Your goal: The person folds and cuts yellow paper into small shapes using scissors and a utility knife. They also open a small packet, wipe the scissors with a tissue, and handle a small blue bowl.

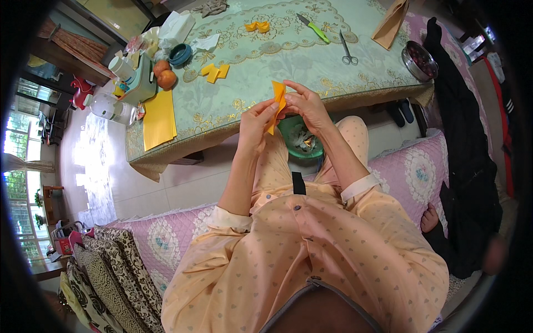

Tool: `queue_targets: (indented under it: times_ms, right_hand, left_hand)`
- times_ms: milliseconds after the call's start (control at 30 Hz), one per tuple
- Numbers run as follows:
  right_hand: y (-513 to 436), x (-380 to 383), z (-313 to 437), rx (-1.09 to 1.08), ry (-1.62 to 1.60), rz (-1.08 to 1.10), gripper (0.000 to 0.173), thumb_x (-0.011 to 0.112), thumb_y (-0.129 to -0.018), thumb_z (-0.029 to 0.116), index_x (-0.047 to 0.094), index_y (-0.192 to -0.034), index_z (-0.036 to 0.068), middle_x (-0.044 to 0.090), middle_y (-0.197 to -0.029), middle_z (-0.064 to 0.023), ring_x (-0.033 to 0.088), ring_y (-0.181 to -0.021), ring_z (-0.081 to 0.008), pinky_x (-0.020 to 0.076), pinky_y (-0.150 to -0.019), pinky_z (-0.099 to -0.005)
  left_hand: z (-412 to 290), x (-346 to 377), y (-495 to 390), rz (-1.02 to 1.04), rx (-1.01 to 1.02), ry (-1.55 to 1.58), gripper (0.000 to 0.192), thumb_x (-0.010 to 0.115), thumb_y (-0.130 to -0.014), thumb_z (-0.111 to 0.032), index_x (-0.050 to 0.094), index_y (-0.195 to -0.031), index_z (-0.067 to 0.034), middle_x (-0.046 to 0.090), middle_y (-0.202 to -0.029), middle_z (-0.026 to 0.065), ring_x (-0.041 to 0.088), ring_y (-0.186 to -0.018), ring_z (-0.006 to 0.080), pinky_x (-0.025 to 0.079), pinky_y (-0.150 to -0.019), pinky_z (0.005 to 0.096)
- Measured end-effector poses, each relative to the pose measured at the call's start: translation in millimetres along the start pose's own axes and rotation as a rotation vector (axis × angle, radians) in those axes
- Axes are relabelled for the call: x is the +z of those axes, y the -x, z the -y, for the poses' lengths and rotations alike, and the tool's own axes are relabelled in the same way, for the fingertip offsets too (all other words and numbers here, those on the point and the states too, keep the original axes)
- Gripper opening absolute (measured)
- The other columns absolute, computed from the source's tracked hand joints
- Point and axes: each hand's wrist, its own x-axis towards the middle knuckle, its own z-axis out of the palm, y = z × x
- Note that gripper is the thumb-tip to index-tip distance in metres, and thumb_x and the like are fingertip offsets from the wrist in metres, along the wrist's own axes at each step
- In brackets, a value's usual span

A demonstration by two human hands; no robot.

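Note:
Both hands hold one narrow folded piece of orange-yellow paper (277, 93) above the table's front edge. My left hand (257, 120) pinches its lower part between thumb and fingers. My right hand (307, 106) grips its right side higher up, and the fingers partly hide the paper. Beyond the hands, several small folded yellow paper strips (215, 72) lie on the green patterned tablecloth (258, 66). Farther back sits a finished-looking curled orange paper shape (257, 26). A stack of flat yellow paper sheets (160, 120) rests at the table's left front corner.
A green-handled knife (314, 29) and scissors (349, 50) lie at the back right. At right are a brown paper bag (390, 23) and a metal bowl of dark red fruit (419, 61). Oranges (166, 79) and a plastic bottle (112, 109) stand left. A green bin (306, 143) is between the knees. Another person's hand (429, 218) rests at right.

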Motion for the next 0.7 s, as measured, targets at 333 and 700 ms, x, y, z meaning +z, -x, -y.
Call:
queue_targets:
  times_ms: [333,700]
  right_hand:
    - [2.0,0.3,4.6,0.001,0.087,-0.077,0.052,0.05,-0.08,0.006,0.042,-0.131,0.001,0.061,-0.097,-0.0056,0.06,-0.084,-0.0109,0.0503,-0.073,-0.0247]
    - [-16.2,-23.8,31.6,0.124,0.242,0.163,0.024,0.062,-0.083,0.013,0.062,-0.105,0.003,0.062,-0.101,-0.0036,0.058,-0.089,-0.0103,0.0498,-0.072,-0.0234]
  left_hand:
    - [13.7,-20.0,-17.3,-0.033,-0.006,-0.051,0.02,0.047,-0.088,-0.011,0.059,-0.097,0.003,0.061,-0.086,0.0067,0.059,-0.074,0.0117,0.048,-0.068,0.0225]
    - [-36.0,-21.4,-51.3,0.256,-0.082,-0.382,0.026,0.049,-0.086,-0.008,0.058,-0.107,0.005,0.062,-0.096,0.0057,0.058,-0.085,0.0114,0.046,-0.076,0.0232]
